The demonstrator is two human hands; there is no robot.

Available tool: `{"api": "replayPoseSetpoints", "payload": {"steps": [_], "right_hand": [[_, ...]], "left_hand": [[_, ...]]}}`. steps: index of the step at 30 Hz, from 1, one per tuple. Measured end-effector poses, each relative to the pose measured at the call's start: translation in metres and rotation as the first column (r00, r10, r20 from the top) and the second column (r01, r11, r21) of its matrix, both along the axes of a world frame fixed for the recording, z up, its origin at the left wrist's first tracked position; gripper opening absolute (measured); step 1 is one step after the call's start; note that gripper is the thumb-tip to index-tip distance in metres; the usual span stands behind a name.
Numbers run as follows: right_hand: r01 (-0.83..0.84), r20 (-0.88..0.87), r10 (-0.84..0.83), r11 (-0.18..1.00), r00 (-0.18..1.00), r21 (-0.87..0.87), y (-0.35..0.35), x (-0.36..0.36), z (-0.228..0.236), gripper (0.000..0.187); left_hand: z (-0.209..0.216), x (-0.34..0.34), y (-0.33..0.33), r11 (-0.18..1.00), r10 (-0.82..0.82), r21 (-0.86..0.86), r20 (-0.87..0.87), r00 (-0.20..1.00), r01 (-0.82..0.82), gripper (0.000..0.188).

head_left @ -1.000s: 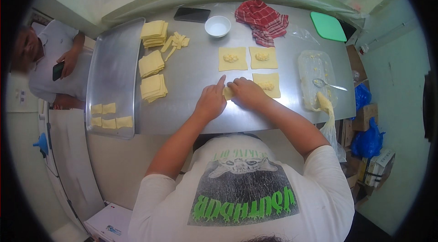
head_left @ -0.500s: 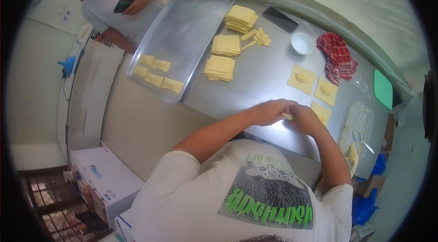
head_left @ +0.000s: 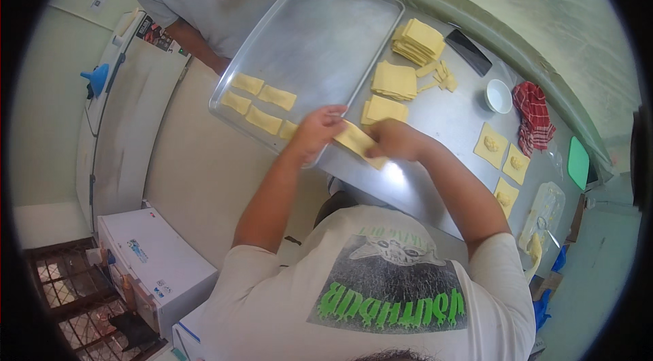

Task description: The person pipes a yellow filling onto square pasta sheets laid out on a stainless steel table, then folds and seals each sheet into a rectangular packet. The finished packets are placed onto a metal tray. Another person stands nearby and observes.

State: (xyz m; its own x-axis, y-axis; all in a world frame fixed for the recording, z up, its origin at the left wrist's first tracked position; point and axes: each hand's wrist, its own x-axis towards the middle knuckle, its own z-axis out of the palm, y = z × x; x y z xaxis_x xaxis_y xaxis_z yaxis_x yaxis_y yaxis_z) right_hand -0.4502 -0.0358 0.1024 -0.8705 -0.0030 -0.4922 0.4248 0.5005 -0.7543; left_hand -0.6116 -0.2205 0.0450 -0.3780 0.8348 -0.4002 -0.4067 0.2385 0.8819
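A folded rectangular piece of pastry dough [head_left: 358, 144] stretches between my two hands above the table's near edge, beside the tray's corner. My left hand [head_left: 318, 133] grips its left end, over the near right part of the large metal tray [head_left: 320, 27]. On the dough's right end, my right hand [head_left: 400, 139] has its fingers closed. Several filled dough rectangles [head_left: 264, 119] lie at the tray's near left; one by my left wrist is partly hidden. To the right, three dough squares topped with filling [head_left: 490, 144] rest on the metal table [head_left: 435, 177].
Stacks of dough squares [head_left: 394, 80] and trimmed strips [head_left: 443, 77] lie right of the tray. Beyond are a phone [head_left: 468, 52], a white bowl [head_left: 498, 96], a red checked cloth [head_left: 532, 116] and a plastic tub with a spoon [head_left: 542, 215]. Another person [head_left: 204, 4] stands at the far left holding a phone.
My hands have come apart and moved left toward the tray, now with the dough piece stretched between them. The whole view has shifted, so the table things appear farther right.
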Motion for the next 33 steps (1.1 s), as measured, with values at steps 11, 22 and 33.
{"api": "replayPoseSetpoints", "payload": {"steps": [11, 22, 33], "right_hand": [[0.120, -0.049, -0.110, 0.911, 0.993, 0.394, -0.052, -0.141, -0.064, 0.049], [0.103, -0.197, 0.015, 0.815, 0.980, 0.570, -0.068, -0.135, -0.074, 0.024], [0.414, -0.702, 0.160, 0.708, 0.694, 0.572, -0.087, -0.054, -0.071, 0.016]], "left_hand": [[-0.027, -0.118, -0.018, 0.953, -0.084, -0.278, -0.631, 0.771, -0.123, 0.035], [-0.036, -0.124, -0.023, 0.962, -0.184, -0.265, -0.800, 0.571, -0.061, 0.031], [-0.042, -0.104, -0.026, 0.949, -0.278, -0.310, -0.906, 0.318, -0.051, 0.034]]}}
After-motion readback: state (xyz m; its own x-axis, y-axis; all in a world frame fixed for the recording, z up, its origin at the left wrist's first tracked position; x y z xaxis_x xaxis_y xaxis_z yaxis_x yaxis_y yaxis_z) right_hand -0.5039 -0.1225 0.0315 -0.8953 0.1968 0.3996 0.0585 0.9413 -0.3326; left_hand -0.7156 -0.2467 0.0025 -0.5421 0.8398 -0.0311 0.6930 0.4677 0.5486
